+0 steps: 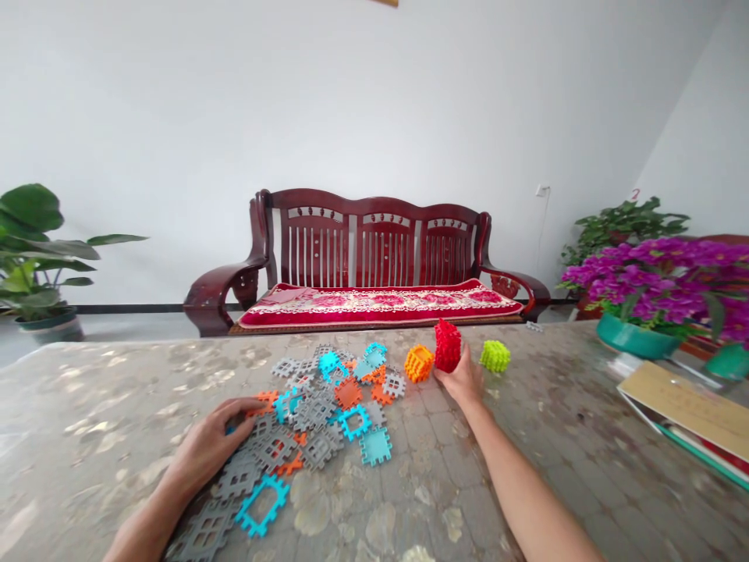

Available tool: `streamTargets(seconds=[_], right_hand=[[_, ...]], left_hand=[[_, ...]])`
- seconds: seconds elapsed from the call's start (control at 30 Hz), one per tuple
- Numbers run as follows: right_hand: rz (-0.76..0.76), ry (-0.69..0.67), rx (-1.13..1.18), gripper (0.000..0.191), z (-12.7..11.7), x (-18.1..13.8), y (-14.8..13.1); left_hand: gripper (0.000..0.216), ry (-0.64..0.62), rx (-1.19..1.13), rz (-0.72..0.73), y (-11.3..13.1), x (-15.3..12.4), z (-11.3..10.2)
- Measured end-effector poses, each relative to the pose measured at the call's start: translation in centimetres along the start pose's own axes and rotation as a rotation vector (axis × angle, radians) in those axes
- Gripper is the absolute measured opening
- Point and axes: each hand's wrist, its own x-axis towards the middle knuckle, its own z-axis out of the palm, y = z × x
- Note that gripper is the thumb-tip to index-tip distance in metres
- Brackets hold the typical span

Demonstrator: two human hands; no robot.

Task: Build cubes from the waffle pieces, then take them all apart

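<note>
My right hand (464,380) is closed on a red toothed block (448,346), held upright at the far part of the table. Just left of it stands an orange toothed cube (419,364); to its right sits a lime green toothed cube (495,356). My left hand (215,434) rests at the left side of a pile of flat interlocking tiles (316,410), thumb and fingers apart. Its fingertips touch an orange tile (266,400), and a bit of blue shows between thumb and fingers. A blue frame tile (263,506) lies at the pile's near end.
The patterned tabletop (351,515) spreads under everything. A teal pot (635,337) of purple flowers and a cardboard-coloured folder (687,402) stand at the right. Behind the table is a dark red wooden bench (380,242) with a red cushion; a potted plant (47,328) is at left.
</note>
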Motion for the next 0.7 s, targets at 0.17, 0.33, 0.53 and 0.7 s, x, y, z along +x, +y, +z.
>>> streamTargets(seconds=[0.17,0.33,0.53,0.7], right_hand=[[0.086,-0.098,-0.152,0.11,-0.5,0.3,-1.4],[0.102,-0.13,-0.224,0.108,-0.8,0.3,-2.1],[0.11,-0.11,-0.261,0.103,-0.8,0.2,-2.1],[0.118,-0.11,-0.28,0.1,-0.9,0.2,-2.1]], left_hand=[[0.044,0.01,-0.001,0.0,0.3,0.0,-0.1],[0.046,0.029,-0.005,-0.001,0.6,-0.1,-0.1],[0.046,0.032,0.008,0.006,0.5,0.0,-0.1],[0.043,0.023,0.016,0.007,0.2,0.0,0.0]])
